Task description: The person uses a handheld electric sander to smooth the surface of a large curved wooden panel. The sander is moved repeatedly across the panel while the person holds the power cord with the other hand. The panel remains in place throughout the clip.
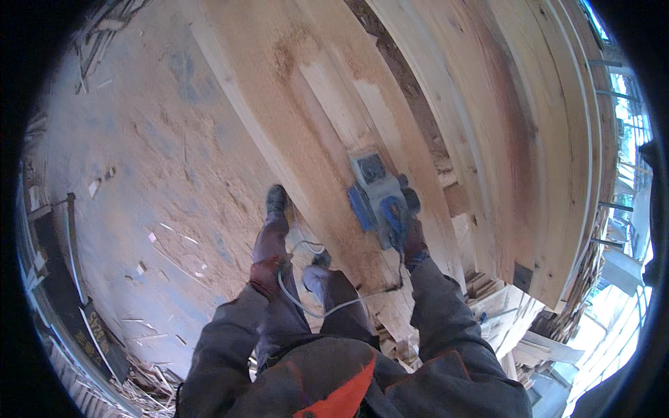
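Likely planing: right hand [416, 240] grips boxy blue-grey power planer [380, 189].
Left hand [265, 276] at its eight o'clock, grip unclear; next stroke needs slack grey cable [323, 315].

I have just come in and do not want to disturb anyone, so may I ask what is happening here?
A person's right hand grips a blue and grey power tool, which rests on a wide wooden board. Sawdust covers much of the wood, and a paler stripe lies ahead of the tool. The left hand is beside a pale cable; whether it holds it is unclear.
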A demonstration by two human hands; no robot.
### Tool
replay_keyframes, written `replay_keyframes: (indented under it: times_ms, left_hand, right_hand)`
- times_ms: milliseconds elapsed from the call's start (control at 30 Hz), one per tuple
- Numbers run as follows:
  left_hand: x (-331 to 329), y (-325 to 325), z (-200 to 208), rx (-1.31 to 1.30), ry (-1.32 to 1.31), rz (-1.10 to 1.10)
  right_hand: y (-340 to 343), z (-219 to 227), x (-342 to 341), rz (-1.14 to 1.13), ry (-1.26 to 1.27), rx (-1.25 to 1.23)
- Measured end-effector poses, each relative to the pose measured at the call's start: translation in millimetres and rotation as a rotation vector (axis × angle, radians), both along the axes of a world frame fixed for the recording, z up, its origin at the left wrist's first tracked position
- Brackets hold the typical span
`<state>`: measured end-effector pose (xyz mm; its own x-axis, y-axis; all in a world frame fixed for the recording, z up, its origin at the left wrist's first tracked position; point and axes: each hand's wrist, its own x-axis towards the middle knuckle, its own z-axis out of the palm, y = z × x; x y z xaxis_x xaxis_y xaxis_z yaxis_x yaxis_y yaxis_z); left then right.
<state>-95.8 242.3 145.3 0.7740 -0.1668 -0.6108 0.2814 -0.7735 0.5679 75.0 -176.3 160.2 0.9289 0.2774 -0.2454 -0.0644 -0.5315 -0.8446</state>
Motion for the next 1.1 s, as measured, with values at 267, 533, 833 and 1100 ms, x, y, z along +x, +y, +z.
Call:
replay_keyframes:
  times_ms: [267,533,833,1100]
  left_hand:
    - [92.9,37.2,-67.3,-0.129,0.156,-0.114]
    - [213.7,100.7,-50.5,-0.239,0.463,-0.010]
    - [237.5,145.0,-76.2,-0.189,0.283,-0.231]
    - [211.8,138.5,-99.9,-0.132,0.251,-0.423]
  right_hand:
    - [15.1,-21.8,36.3,-0.171,-0.121,-0.226]
    - [173.7,-17.1,207.3,-0.090,-0.046,-0.344]
    - [348.3,-17.9,408.6,-0.160,0.032,0.081]
    - [424.0,-15.7,549.3,-0.023,0.175,-0.300]
